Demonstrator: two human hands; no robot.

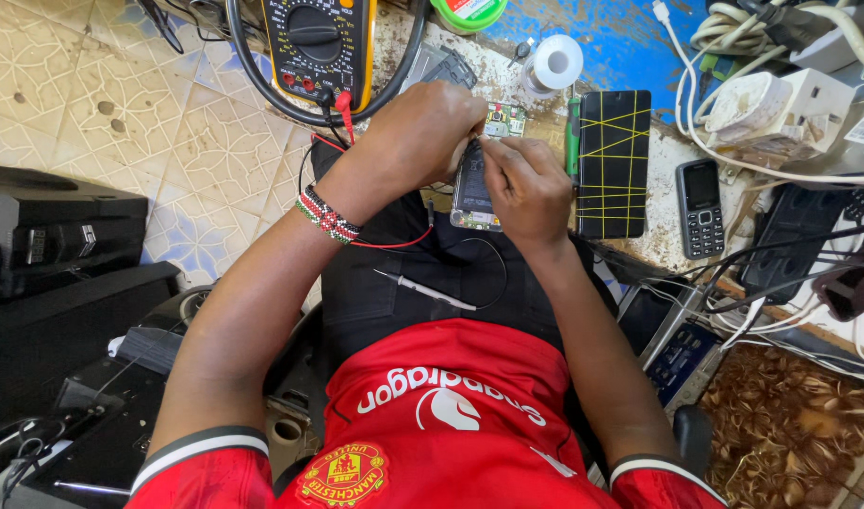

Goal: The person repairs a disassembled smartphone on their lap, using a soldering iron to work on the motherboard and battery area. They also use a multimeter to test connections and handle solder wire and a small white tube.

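Head view, looking down. Opened phone (pixel 476 188) with back cover already off, green board and flat dark battery laid bare; so opening seems done, work on the inside judged to be in the middle, closing up not yet done. Phone lying over the lap, under both hands, upper end at the table edge.

Left hand (pixel 422 137) curled over the upper left part of the phone, fingers bent down onto it, gripping its edge as far as can be told. Right hand (pixel 526 188) clenched on the right side of the phone, thumb and finger pinched together at the board; whether something thin is between them, cannot tell.

Beyond the left hand, a yellow meter (pixel 319 47) with red wire. Just right of the right hand, a black panel (pixel 613 165) with yellow lines, then a small button phone (pixel 701 207). Below the hands, on the lap, tweezers (pixel 424 289).
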